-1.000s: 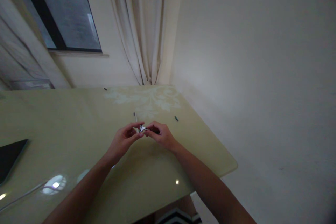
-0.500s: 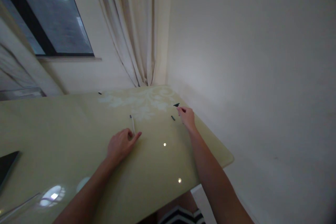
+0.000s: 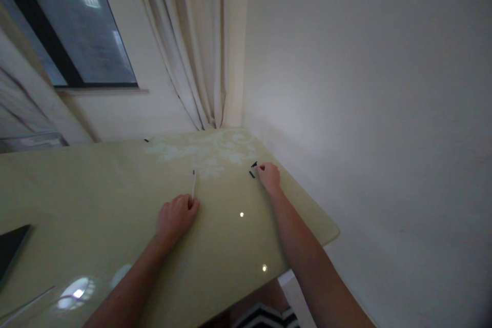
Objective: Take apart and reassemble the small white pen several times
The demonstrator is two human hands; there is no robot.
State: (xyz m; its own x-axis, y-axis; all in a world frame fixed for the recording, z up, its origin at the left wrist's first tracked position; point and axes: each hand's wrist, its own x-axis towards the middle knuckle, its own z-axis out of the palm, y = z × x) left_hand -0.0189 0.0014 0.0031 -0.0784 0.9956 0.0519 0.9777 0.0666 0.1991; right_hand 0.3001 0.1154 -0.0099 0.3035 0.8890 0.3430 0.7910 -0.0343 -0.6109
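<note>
My left hand [image 3: 177, 215] is closed with the thumb against the fingers. It grips the near end of a slim white stick [image 3: 193, 184] whose far end is dark. The stick points away from me over the table; its kind is too small to tell. My right hand [image 3: 269, 177] is closed in a pinch near the table's right edge. At its fingertips is a small black piece [image 3: 254, 164], held slantwise. Just below this piece, a short black strip [image 3: 251, 175] lies on the table, apart from the fingers.
The glossy pale-green table [image 3: 215, 256] reflects several lights. Another small black piece [image 3: 146, 140] lies near its back edge. A dark flat object [image 3: 11, 248] is at the left edge, with a thin rod [image 3: 31, 301] below. A wall [image 3: 365, 113] stands right, a curtain [image 3: 192, 51] behind.
My left thumb has closed in, and the hand now grips the white stick. My right hand has moved slightly left and nearer, bringing the black piece close to the black strip.
</note>
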